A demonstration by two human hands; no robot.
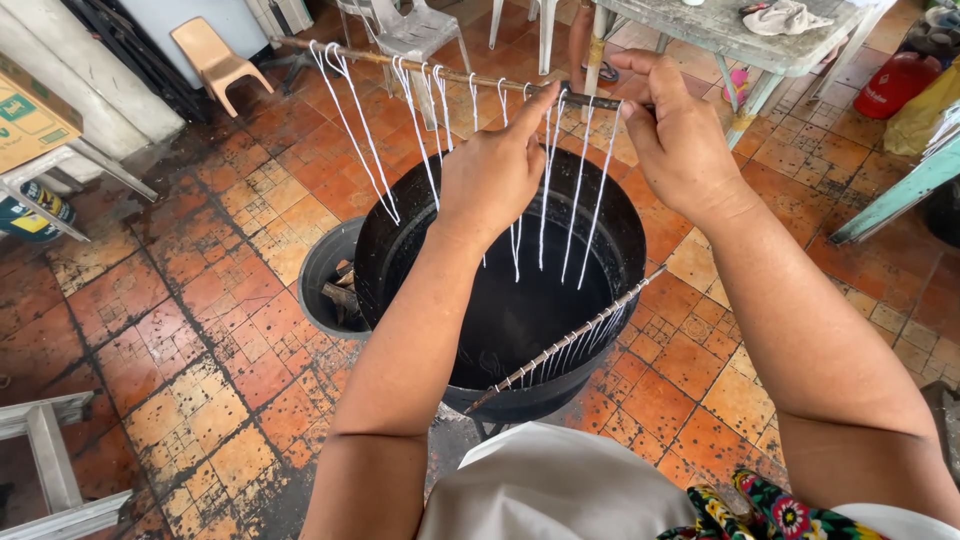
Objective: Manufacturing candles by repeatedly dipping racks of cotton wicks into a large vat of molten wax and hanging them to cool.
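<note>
Left hand [495,180] and right hand [675,140]: each grip pinched on white strings [560,200] at the stick [420,68]; black pot [520,310] directly below both.

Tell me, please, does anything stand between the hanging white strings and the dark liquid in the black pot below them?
Nothing visible does: the white strings hang freely over the black pot; the second stick rests across the near rim, off to the side.
</note>
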